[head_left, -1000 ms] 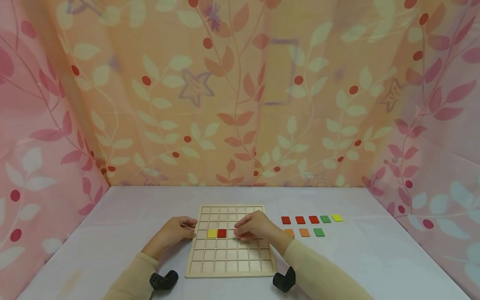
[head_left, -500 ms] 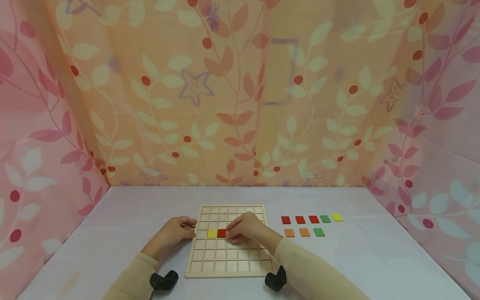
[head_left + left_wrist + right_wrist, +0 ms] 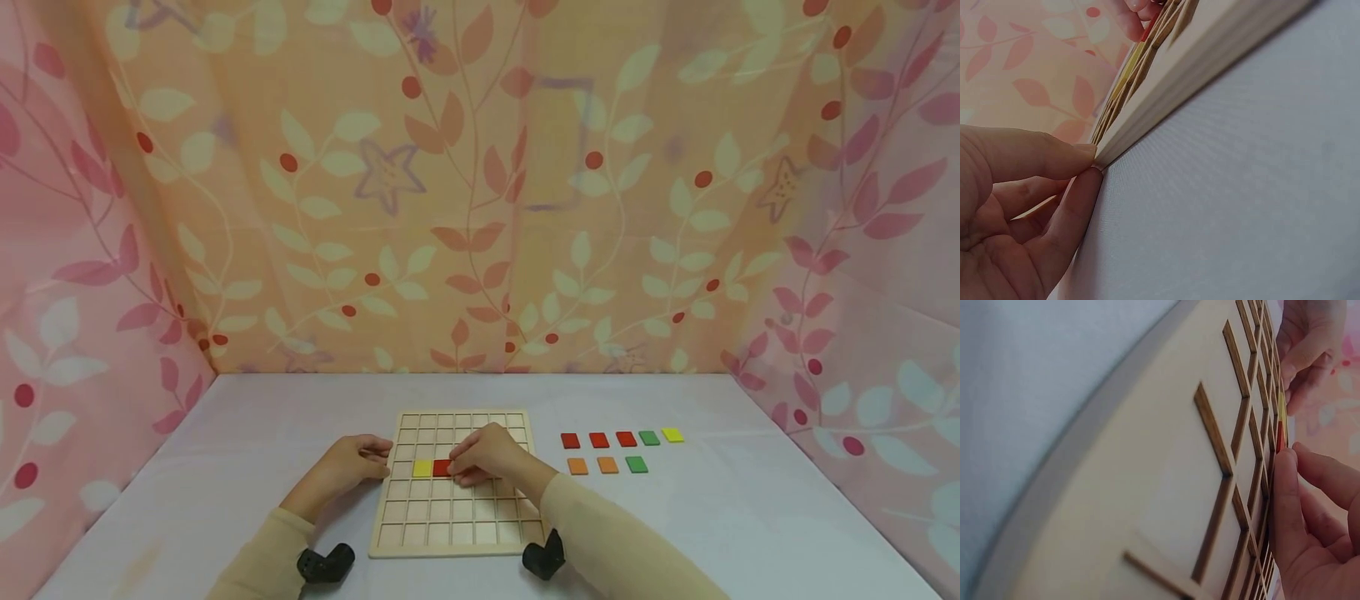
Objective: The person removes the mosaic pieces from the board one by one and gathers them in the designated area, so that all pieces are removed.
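A light wooden board (image 3: 415,534) with a raised grid lies flat on the table. A yellow square tile (image 3: 422,468) and a red square tile (image 3: 440,468) sit side by side in its grid. My left hand (image 3: 341,464) rests beside the board, its thumb and fingertips against the left edge; the left wrist view shows the thumb tip (image 3: 1084,150) right at that edge. My right hand (image 3: 491,454) reaches over the board from the right. Its thumb and forefinger come together at the right end of the red tile, pinching it there, and the fingertips partly cover the neighbouring cell.
Right of the board lie loose tiles in two rows. Behind are red tiles (image 3: 597,440), a green tile (image 3: 649,437) and a yellow tile (image 3: 672,435); in front, orange tiles (image 3: 577,467) and another green tile (image 3: 636,465). Floral cloth (image 3: 480,333) encloses the table on three sides.
My right hand has moved left across the board to the red tile, uncovering the nearest orange tile. The left hand, the board and the tiles have stayed in place.
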`<action>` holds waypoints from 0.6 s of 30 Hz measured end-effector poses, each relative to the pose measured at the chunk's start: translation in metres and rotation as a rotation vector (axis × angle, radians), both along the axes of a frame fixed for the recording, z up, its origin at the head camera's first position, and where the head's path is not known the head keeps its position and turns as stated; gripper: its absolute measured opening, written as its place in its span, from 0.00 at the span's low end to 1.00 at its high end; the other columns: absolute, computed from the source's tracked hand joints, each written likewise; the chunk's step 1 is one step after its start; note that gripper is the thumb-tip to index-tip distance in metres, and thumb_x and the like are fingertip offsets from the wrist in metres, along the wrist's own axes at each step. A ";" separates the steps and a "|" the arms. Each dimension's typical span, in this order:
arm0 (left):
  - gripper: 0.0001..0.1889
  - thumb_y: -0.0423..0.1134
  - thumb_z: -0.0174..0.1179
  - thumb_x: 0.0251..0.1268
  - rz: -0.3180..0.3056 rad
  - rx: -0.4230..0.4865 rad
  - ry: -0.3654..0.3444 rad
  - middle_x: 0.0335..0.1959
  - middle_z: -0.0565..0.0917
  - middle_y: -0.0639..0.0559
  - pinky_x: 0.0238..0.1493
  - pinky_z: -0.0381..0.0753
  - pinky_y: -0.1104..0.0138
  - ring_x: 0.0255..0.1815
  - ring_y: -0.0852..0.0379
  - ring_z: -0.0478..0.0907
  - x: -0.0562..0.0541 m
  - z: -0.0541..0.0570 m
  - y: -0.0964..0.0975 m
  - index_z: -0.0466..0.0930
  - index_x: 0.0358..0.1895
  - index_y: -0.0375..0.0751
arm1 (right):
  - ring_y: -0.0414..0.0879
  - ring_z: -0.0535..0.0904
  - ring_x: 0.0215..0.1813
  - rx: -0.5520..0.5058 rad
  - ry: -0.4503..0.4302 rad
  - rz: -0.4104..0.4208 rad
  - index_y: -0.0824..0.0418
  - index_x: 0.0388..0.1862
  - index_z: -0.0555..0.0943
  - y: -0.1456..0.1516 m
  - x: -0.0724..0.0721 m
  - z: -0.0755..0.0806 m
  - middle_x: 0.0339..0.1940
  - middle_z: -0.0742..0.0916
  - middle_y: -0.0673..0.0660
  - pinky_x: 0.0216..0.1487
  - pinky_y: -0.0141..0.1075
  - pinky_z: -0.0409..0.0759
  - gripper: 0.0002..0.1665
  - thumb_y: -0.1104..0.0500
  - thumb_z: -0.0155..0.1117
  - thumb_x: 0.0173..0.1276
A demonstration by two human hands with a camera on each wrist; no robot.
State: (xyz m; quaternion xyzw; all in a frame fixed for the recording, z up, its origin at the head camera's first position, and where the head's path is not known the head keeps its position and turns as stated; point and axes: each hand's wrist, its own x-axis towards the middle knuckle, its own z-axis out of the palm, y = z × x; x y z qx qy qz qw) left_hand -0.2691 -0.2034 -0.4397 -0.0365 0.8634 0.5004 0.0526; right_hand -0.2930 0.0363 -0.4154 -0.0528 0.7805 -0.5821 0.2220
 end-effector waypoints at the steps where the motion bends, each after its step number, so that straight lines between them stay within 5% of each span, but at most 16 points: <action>1: 0.23 0.24 0.68 0.50 -0.001 0.003 0.003 0.42 0.86 0.43 0.40 0.81 0.66 0.39 0.56 0.80 0.000 0.000 0.000 0.80 0.53 0.26 | 0.39 0.82 0.20 0.000 0.000 0.000 0.70 0.38 0.87 0.000 0.000 0.000 0.25 0.90 0.58 0.28 0.33 0.85 0.10 0.70 0.74 0.55; 18: 0.23 0.24 0.68 0.52 0.002 0.016 -0.013 0.43 0.85 0.41 0.40 0.81 0.66 0.40 0.56 0.80 0.001 0.002 0.001 0.79 0.54 0.26 | 0.39 0.80 0.18 0.028 0.022 -0.005 0.70 0.33 0.87 -0.003 -0.004 -0.002 0.18 0.86 0.55 0.26 0.32 0.84 0.06 0.70 0.73 0.55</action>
